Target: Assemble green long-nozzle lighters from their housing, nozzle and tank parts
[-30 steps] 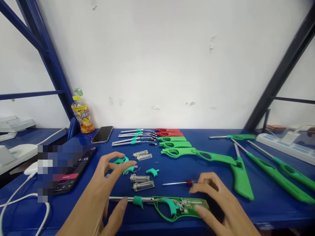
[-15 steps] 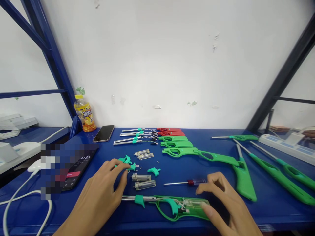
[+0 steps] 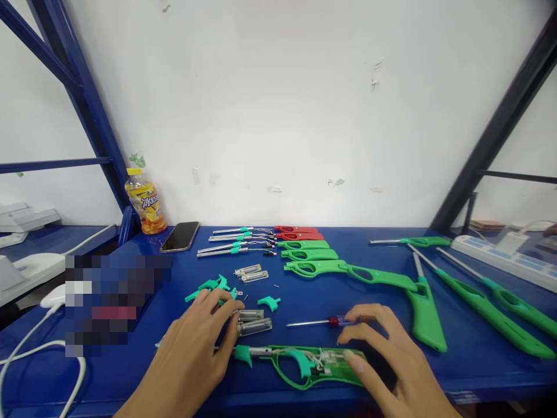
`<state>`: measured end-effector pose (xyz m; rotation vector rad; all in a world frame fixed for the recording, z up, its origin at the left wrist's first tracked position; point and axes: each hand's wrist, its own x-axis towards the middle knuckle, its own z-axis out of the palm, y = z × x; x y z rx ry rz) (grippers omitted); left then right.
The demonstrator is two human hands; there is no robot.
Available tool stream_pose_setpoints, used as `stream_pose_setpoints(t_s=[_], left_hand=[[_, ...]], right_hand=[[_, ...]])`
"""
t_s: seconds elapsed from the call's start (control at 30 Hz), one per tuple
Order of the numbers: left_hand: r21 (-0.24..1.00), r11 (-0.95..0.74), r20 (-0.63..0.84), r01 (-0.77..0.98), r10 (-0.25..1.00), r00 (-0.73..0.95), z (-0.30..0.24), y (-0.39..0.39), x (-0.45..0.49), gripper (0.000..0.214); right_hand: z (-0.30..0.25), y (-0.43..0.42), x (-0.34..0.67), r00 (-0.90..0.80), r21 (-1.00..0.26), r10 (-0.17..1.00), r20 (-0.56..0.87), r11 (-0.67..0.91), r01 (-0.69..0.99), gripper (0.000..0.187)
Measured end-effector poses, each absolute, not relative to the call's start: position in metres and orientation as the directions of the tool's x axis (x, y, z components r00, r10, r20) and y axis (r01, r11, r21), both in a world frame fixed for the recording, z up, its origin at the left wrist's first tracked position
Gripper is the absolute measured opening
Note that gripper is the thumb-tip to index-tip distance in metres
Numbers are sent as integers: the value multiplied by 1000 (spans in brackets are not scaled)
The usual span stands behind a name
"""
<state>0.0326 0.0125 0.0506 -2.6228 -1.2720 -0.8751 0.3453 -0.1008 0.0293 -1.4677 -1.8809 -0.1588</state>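
Note:
A green lighter half-shell (image 3: 296,384) lies near the front table edge with its insides showing: a clear fuel tank (image 3: 335,356), a teal trigger (image 3: 300,364), wires and a metal tube (image 3: 261,351) with a teal collar. My right hand (image 3: 387,354) curves over its right end, thumb at the tank, index finger bent and apart from it. Behind those fingers lies a screwdriver (image 3: 311,323), its handle partly covered. My left hand (image 3: 198,342) hovers over the tube's left part, fingers bent and parted, fingertips beside two clear tanks (image 3: 255,327). Loose teal triggers (image 3: 211,284) lie just beyond it.
Metal tubes with wires (image 3: 235,237), red shells (image 3: 300,232), green shells (image 3: 311,254) and two more tanks (image 3: 252,273) lie farther back. Whole green lighters (image 3: 487,302) lie right, near a power strip (image 3: 500,255). A phone (image 3: 180,237) and bottle (image 3: 145,203) stand back left.
My left hand has moved right and slightly down, now partly covering the nearer tanks and triggers. My right hand remains at the lighter's right end. The whole view has shifted slightly.

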Motion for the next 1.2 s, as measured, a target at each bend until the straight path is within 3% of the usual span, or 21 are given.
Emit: stream_pose_setpoints(t_s=[0.17, 0.4, 0.47, 0.53, 0.63, 0.93, 1.2], left_hand=[[138, -650, 653, 747, 627, 425, 49, 11, 32, 31], [194, -653, 596, 732, 671, 440, 53, 18, 26, 38], [134, -621, 534, 772, 702, 472, 65, 24, 35, 40], [55, -554, 313, 831, 800, 513, 79, 32, 47, 42], [40, -552, 192, 833, 822, 536, 94, 42, 65, 32], [57, -597, 81, 800, 802, 592, 92, 42, 82, 14], [64, -601, 82, 796, 799, 596, 86, 46, 88, 25]], right_hand=[[29, -99, 345, -69, -315, 776, 627, 334, 888, 14], [28, -102, 348, -39, -332, 779, 626, 312, 890, 16], [26, -102, 349, -29, -340, 786, 618, 300, 891, 16], [25, -101, 350, -18, -341, 777, 630, 297, 892, 17], [23, -98, 352, -12, -330, 762, 647, 294, 897, 17], [21, -98, 350, -25, -306, 748, 663, 301, 903, 17], [24, -98, 347, -28, -327, 754, 656, 317, 890, 17]])
